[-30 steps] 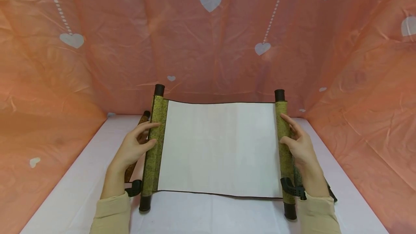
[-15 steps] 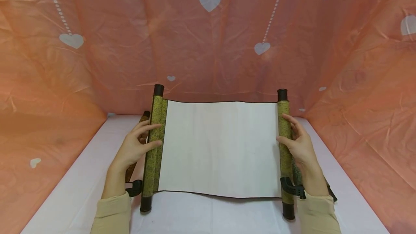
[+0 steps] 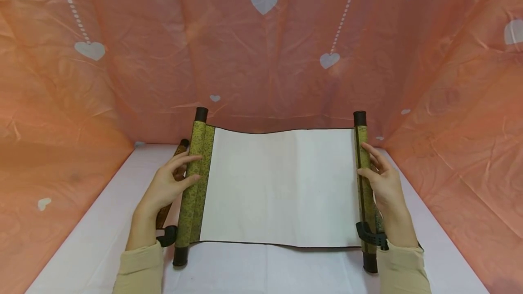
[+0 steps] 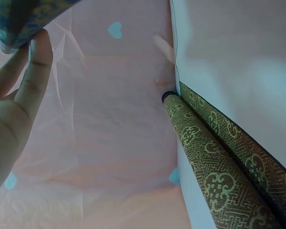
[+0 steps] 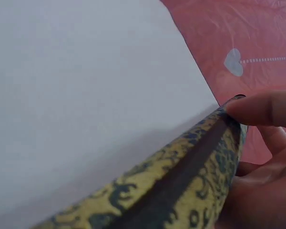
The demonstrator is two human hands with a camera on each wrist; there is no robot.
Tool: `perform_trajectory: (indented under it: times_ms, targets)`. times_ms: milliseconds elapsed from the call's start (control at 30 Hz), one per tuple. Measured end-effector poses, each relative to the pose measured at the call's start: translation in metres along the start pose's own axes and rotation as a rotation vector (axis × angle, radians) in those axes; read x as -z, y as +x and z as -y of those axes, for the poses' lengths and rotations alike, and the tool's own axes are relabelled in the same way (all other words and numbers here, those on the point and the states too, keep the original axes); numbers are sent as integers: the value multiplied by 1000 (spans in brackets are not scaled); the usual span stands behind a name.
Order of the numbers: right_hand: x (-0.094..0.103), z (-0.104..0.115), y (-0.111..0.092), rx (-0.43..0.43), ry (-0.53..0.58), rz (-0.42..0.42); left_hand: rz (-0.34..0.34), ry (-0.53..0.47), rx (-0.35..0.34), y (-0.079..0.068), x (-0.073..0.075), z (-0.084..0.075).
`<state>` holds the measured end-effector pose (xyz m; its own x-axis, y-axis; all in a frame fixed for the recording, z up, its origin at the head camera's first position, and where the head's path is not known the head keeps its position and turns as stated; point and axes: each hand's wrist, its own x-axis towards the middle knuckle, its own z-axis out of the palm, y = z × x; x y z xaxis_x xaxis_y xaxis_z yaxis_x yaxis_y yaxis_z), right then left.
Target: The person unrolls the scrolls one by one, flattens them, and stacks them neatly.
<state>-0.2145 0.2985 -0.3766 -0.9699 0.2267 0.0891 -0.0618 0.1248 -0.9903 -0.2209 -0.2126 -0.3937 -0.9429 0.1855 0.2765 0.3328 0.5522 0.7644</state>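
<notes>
A partly unrolled hanging scroll [image 3: 282,189] shows blank white paper between two yellow-green patterned rollers with black end caps. My left hand [image 3: 167,185] holds the left roller [image 3: 192,203], thumb and forefinger on its near face. With thumb and fingers, my right hand [image 3: 384,185] pinches the right roller [image 3: 363,194], where a dark lengthwise strip shows in the right wrist view. In the left wrist view, fingertips meet a blue-and-gold patterned roll [image 4: 26,21] at the top left corner. A brown-gold roll [image 4: 205,162] with a flat band beside it crosses the lower right.
A brown rolled scroll [image 3: 180,151] leans past my left hand, mostly hidden. Behind my right forearm, part of a dark green rolled scroll [image 3: 379,221] shows. The white table [image 3: 286,276] meets an orange-pink backdrop [image 3: 278,76] with hearts behind and at both sides.
My right hand and the right roller have shifted right, and the roller has turned, bringing its dark strip into view. The paper's upper edge now dips more. My left hand has barely moved.
</notes>
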Motion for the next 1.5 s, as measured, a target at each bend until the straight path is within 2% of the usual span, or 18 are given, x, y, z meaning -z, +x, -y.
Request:
perform_trajectory:
  times_ms: [200, 467, 700, 933, 1033, 1167, 1300, 1500]
  targets:
    - [3, 0, 0, 2, 28, -12, 4, -16, -1, 0, 1, -2]
    - [1, -7, 0, 108, -41, -29, -3, -10, -10, 0, 0, 0]
    - [2, -7, 1, 42, -40, -76, -36, -12, -1, -6, 10, 3]
    - [6, -7, -1, 49, 18, -42, -33, 15, -2, -4, 16, 3]
    - [9, -7, 0, 53, -19, -7, -40, 44, -26, -1, 18, 4]
    - [12, -5, 2, 84, -138, 44, -56, 84, -61, 0, 20, 6]
    - [16, -1, 3, 94, -239, 93, -38, 99, -61, -1, 26, 7]
    - [22, 2, 5, 91, -292, 132, -39, 110, -85, 3, 34, 4]
